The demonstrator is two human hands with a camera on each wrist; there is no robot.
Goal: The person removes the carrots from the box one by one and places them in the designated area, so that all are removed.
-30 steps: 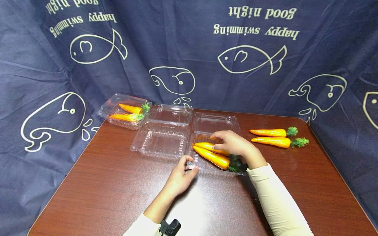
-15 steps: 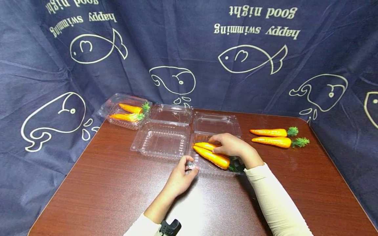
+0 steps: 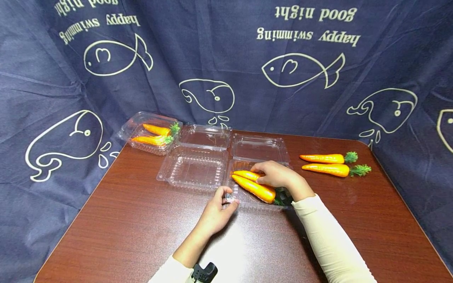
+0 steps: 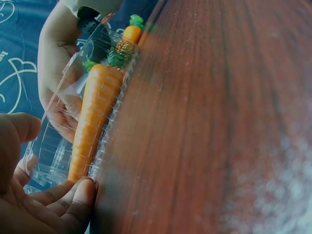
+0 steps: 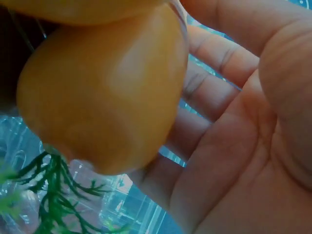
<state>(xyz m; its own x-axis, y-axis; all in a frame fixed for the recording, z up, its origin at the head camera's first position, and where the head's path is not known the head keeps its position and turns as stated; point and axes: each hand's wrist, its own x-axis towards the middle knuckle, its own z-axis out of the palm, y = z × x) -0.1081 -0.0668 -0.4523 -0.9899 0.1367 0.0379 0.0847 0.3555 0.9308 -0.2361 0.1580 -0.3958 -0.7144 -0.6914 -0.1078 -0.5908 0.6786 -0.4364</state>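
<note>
In the head view, a clear plastic clamshell box (image 3: 255, 205) lies with its lid folded back and two orange toy carrots in its base. My left hand (image 3: 215, 215) pinches the box's near left corner between thumb and fingers. Over the base, my right hand (image 3: 279, 176) holds the far carrot (image 3: 245, 175), which lies beside the near carrot (image 3: 256, 190). The right wrist view shows fingers against the side of a carrot (image 5: 107, 92) with green leaves below it. Through the clear wall in the left wrist view, a carrot (image 4: 95, 112) appears close to my left fingertips.
Left of this box stands another opened clear box (image 3: 196, 169). Farther left, a box with a raised lid (image 3: 141, 122) contains two carrots (image 3: 155, 130). Two loose carrots (image 3: 325, 169) lie at the right on the brown table (image 3: 357, 220). A dark blue curtain (image 3: 226, 39) surrounds the back.
My right hand has shifted slightly down and left over the far carrot, and its forearm has moved a little left. The left hand keeps its hold on the box corner.
</note>
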